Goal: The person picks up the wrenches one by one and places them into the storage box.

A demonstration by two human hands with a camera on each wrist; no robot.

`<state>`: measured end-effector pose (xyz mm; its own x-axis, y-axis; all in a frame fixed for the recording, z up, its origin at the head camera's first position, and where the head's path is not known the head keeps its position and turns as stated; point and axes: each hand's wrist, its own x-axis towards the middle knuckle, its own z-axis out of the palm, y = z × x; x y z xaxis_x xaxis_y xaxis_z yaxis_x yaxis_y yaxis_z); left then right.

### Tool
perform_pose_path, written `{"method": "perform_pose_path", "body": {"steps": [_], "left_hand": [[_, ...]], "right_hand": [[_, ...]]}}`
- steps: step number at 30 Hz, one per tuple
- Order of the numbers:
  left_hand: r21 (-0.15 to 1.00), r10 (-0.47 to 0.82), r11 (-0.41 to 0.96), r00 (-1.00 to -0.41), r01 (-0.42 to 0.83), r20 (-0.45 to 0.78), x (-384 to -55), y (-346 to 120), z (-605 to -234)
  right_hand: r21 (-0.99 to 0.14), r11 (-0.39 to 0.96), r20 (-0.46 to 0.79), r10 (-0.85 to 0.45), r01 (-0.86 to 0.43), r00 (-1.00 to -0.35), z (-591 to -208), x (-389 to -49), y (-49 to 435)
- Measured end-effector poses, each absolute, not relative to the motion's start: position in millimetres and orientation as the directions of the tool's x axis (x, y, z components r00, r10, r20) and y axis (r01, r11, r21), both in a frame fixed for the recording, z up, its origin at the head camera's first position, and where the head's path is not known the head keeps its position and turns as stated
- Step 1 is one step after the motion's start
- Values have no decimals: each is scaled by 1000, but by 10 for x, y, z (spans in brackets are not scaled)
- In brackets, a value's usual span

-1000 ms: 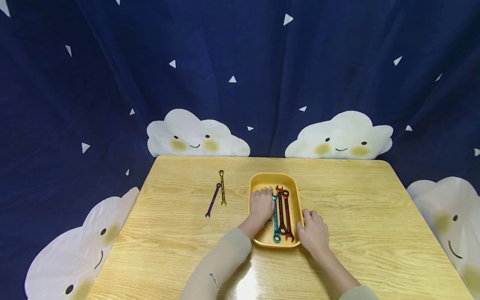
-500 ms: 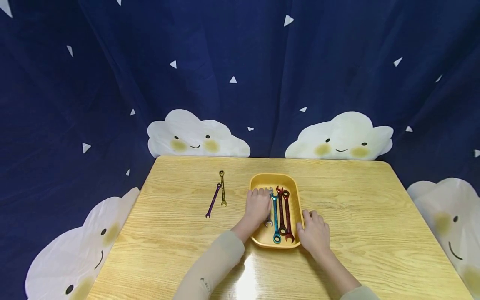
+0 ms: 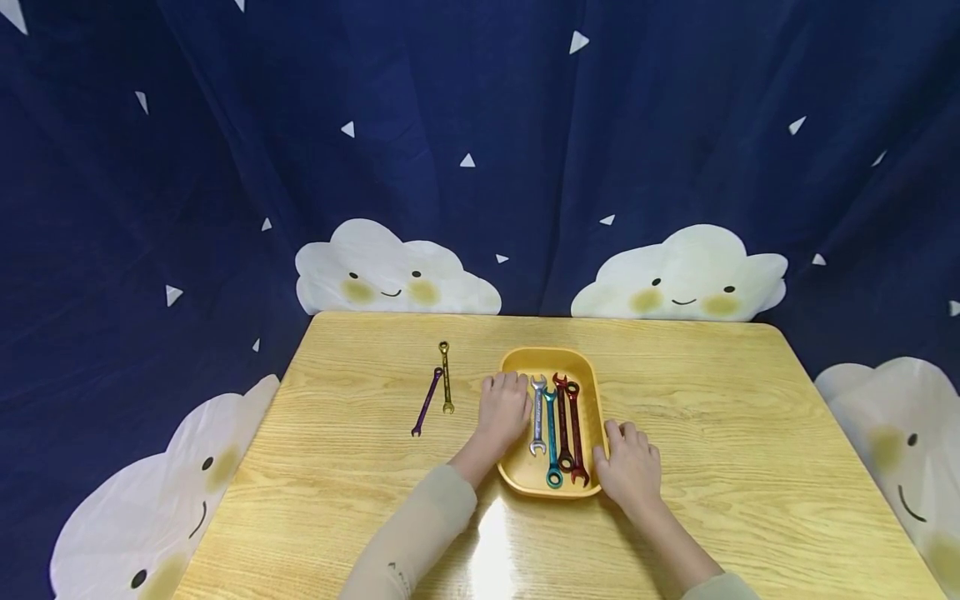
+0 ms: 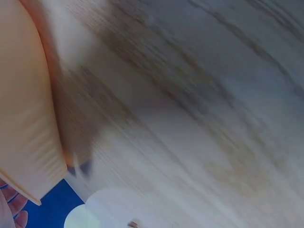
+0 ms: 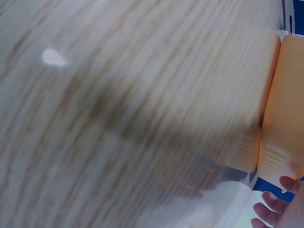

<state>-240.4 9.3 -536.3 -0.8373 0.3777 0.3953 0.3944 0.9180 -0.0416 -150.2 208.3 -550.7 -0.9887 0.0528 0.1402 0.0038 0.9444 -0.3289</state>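
Note:
My left hand [image 3: 504, 408] is over the left rim of a yellow plastic tray [image 3: 512, 479], fingers loosely bent, nothing held. Just right of it in the tray lies a silver open-ended wrench [image 3: 537, 417]. Beside that lie a teal wrench [image 3: 552, 433] and two red wrenches, one darker [image 3: 562, 425] and one brighter [image 3: 576, 433], all roughly parallel. At the tray's right wall, my right hand [image 3: 628, 467] rests with its thumb by the rim and relaxed fingers outside. The right wrist view shows its fingertips [image 5: 268, 202] near the tray's ribbed wall [image 5: 275, 161].
On the wooden table [image 3: 360, 500], left of the tray, a purple wrench [image 3: 427, 402] and a gold wrench [image 3: 446, 379] lie with their upper parts close together. A dark blue curtain [image 3: 510, 100] with white clouds hangs behind the table.
My left hand has moved left from inside the tray to its left rim, uncovering the silver wrench. The right hand has stayed at the right rim.

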Motion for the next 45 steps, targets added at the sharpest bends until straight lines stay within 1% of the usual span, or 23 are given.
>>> {"method": "perform_pose_path", "body": {"steps": [7,14,18,21,25,31,37,45], "left_hand": [[1,366,917,-843,399,396,-2438,-34,-5371],[35,333,926,-856,376,395,-2463,-181,-5367],[84,300,927,-860,364,413,-2483,-273,-5387],[101,281,929,-858,355,430,-2498,-345,-5399],[101,259,939,-868,329,424,-2509,-438,-5407],[152,193,948,-885,279,425,-2509,-569,-5439],[201,129,948,-874,248,468,-2521,-694,-5495],[224,76,953,-873,206,481,-2557,-867,-5589]], "right_hand": [[-336,942,143,56,5,-988,-5514,-1495,2082],[-351,936,130,64,14,-989,-5518,-1506,2082],[-357,934,122,68,20,-990,-5516,-1511,2081],[-364,931,124,69,20,-990,-5512,-1509,2078],[-370,929,122,67,18,-990,-5506,-1510,2078],[-371,928,124,66,16,-990,-5504,-1508,2079],[-373,928,135,65,11,-989,-5504,-1494,2076],[-381,925,108,67,21,-992,-5498,-1507,2076]]}}
